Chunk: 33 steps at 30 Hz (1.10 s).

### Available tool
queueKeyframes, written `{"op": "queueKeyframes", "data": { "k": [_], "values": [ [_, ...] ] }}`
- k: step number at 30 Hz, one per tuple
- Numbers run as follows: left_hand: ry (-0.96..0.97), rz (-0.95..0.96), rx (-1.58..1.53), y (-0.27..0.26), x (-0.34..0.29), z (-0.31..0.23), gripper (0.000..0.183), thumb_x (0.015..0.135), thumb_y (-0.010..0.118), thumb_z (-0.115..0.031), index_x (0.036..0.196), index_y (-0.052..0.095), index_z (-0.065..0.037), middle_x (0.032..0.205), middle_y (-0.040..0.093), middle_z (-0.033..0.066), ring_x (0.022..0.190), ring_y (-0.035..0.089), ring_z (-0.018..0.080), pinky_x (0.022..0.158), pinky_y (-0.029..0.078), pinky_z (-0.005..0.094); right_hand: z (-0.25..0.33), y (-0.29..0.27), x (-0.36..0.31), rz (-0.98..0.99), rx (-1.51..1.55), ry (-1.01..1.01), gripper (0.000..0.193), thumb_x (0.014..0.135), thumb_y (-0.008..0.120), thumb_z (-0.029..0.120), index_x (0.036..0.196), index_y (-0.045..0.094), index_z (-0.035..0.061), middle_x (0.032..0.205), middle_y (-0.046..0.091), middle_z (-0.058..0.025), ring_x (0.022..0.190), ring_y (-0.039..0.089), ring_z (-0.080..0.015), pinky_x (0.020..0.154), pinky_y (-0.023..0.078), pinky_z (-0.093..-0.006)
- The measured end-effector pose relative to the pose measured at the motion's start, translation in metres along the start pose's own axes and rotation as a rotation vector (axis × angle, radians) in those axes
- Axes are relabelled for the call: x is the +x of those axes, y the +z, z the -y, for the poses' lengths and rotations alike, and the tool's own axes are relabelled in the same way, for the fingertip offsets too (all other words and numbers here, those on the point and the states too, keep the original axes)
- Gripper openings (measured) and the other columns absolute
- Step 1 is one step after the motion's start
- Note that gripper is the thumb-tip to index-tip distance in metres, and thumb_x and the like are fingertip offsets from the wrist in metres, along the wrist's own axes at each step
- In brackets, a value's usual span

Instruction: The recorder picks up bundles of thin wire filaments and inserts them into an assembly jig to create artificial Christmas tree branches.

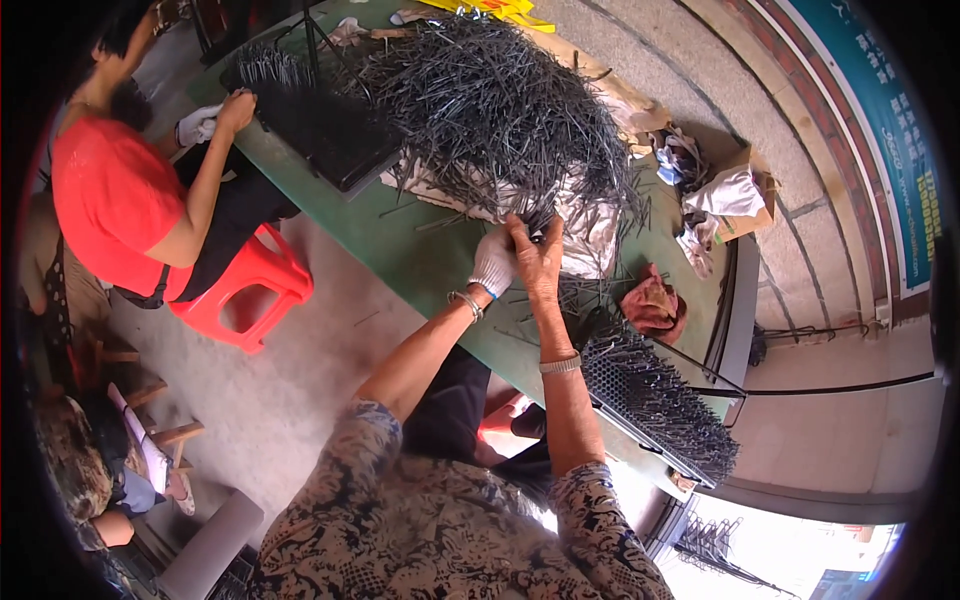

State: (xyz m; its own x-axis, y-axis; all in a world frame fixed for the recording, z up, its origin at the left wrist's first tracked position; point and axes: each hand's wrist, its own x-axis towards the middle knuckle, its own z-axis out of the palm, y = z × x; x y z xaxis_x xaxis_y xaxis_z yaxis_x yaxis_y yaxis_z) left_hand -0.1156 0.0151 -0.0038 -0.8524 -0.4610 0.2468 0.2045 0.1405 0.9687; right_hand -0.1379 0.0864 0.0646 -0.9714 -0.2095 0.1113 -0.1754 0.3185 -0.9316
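Far left, co-worker (120,190): seated in a red top, hands close together near the black tray, one white-gloved.
Red stool (250,290): plastic, beneath that person, beside the green table (430,245).
Black tray (345,150): on the table, thin rods standing toward its far end.
Rod heap (490,100): dark, tangled, over crumpled white sheeting (592,240).
Left hand (494,262): white-gloved, against the right at the heap's near edge; fingers partly hidden, grip cannot be told.
Right hand (540,262): bare, thumb and fingers closed round dark rods (541,212).
Reddish cloth (652,305): crumpled on the table.
Perforated rack (655,395): bristling with dark pieces.
Carton (757,200): pale cloth over it.
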Motion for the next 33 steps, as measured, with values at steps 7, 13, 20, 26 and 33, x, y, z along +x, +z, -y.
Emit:
{"op": "queueKeyframes", "data": {
  "k": [7,13,20,26,33],
  "values": [
    [0.055,0.003,0.044,-0.006,0.000,-0.029,0.038,0.083,0.066,-0.028,0.117,0.060,-0.010,0.094,0.068,0.0181,0.091,0.067,0.0362,0.071,0.052,0.0393,0.038,0.001,-0.002,-0.123,0.359,-0.042,0.053,0.082,0.075,0.021,0.123,0.047,0.0002,0.098,0.062,-0.0089,0.083,0.056,-0.0158,0.075,0.046,-0.0294],
    [0.103,0.036,0.076,-0.011,0.003,-0.024,0.042,0.084,0.065,-0.028,0.120,0.056,-0.009,0.098,0.067,0.0201,0.092,0.064,0.0401,0.073,0.052,0.0427,0.036,0.002,0.005,0.009,0.467,-0.039,0.035,0.085,0.072,0.017,0.112,0.055,0.0012,0.086,0.060,-0.0016,0.077,0.053,-0.0093,0.070,0.044,-0.0244],
    [-0.056,0.201,0.232,-0.023,-0.001,-0.012,0.037,0.083,0.066,-0.028,0.112,0.059,-0.006,0.095,0.068,0.0179,0.089,0.064,0.0389,0.071,0.052,0.0427,0.030,0.012,0.003,-0.018,0.490,-0.037,0.026,0.096,0.061,0.027,0.086,0.061,0.0037,0.069,0.058,0.0011,0.063,0.052,-0.0092,0.061,0.043,-0.0242],
    [-0.053,0.186,0.113,-0.019,-0.013,-0.028,0.034,0.086,0.064,-0.023,0.116,0.061,-0.005,0.106,0.068,0.0179,0.098,0.067,0.0282,0.081,0.051,0.0345,0.022,0.002,0.002,-0.031,0.274,-0.045,0.048,0.102,0.043,0.041,0.084,0.061,0.0006,0.074,0.067,-0.0069,0.069,0.059,-0.0142,0.070,0.045,-0.0280],
    [-0.105,0.118,0.214,-0.012,-0.008,-0.025,0.045,0.082,0.068,-0.041,0.109,0.063,-0.005,0.098,0.068,0.0193,0.094,0.065,0.0367,0.076,0.052,0.0405,0.039,-0.011,0.034,-0.100,0.396,-0.257,0.054,0.102,0.041,0.046,0.085,0.061,-0.0015,0.086,0.070,-0.0173,0.085,0.066,-0.0220,0.087,0.048,-0.0333]
  ]
}}
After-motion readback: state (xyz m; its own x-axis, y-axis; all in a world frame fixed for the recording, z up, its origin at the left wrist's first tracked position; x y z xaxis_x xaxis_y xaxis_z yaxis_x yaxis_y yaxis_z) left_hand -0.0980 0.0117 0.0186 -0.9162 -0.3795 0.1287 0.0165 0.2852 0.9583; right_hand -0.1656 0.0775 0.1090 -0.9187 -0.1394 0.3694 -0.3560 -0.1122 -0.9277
